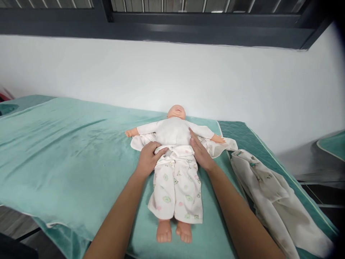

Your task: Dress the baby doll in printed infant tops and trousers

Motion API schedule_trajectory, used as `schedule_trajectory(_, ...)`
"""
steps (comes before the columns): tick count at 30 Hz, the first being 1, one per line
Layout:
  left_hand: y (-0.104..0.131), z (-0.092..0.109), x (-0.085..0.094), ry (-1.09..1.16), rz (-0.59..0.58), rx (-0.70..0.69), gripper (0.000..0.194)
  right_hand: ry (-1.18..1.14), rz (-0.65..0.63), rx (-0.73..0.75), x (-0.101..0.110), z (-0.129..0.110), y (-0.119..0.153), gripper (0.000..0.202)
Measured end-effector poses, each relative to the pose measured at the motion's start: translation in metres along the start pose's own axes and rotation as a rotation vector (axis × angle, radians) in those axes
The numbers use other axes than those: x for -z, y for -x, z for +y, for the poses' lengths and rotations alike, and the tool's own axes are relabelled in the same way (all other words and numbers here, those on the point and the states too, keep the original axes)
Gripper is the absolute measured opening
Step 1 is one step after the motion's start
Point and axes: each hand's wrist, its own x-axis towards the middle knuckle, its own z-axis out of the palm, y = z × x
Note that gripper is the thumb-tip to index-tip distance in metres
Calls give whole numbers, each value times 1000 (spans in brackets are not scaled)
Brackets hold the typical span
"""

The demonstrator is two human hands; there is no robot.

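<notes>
A baby doll (176,131) in a white long-sleeved top lies on its back, head towards the wall and arms spread. White printed trousers (175,183) cover its legs, and the bare feet (164,231) stick out of the hems. At the waistband's left side, my left hand (151,156) is closed, its thumb over the gathered cloth; its other fingertips are partly hidden. My right hand (201,151) rests along the doll's right-hand side in the picture, fingers stretched out against the top and waistband. Under the doll's arms a white printed garment (212,146) lies spread.
A teal sheet (67,154) covers the bed. To the right, a crumpled white cloth (277,201) with printed figures lies on a darker quilted teal cover (237,129). Behind stands a white wall (134,75) below a dark window frame (188,28).
</notes>
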Motion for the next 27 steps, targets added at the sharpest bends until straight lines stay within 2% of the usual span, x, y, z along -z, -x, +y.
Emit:
schedule_trajectory(3, 0, 0, 0, 5, 2, 5, 31, 0, 44, 2, -1, 1, 0, 69)
schedule_trajectory(8, 0, 0, 0, 13, 3, 12, 33, -18, 48, 1, -2, 1, 1, 62)
schedule_trajectory(11, 0, 1, 0, 9, -1, 7, 34, 12, 202, 66, 2, 4, -8, 53)
schedule_trajectory(13, 0, 2, 1, 8, -8, 5, 34, 68, 325, 132, 6, 7, -23, 46)
schedule_trajectory(15, 0, 2, 2, 10, -11, 2, 33, 178, 396, 180, 12, 11, -46, 40)
schedule_trajectory(18, 0, 1, 2, 7, -12, -3, 32, 347, 370, 139, 19, 15, -84, 34)
schedule_trajectory(21, -1, -1, 1, 3, -14, -7, 31, 377, 282, 44, 21, 17, -112, 29)
schedule_trajectory(24, -2, -3, 1, 12, -21, -17, 31, 368, 264, -16, 21, 20, -122, 29)
schedule_trajectory(27, -2, -3, 1, 17, -33, -20, 31, 356, 326, -53, 17, 23, -117, 31)
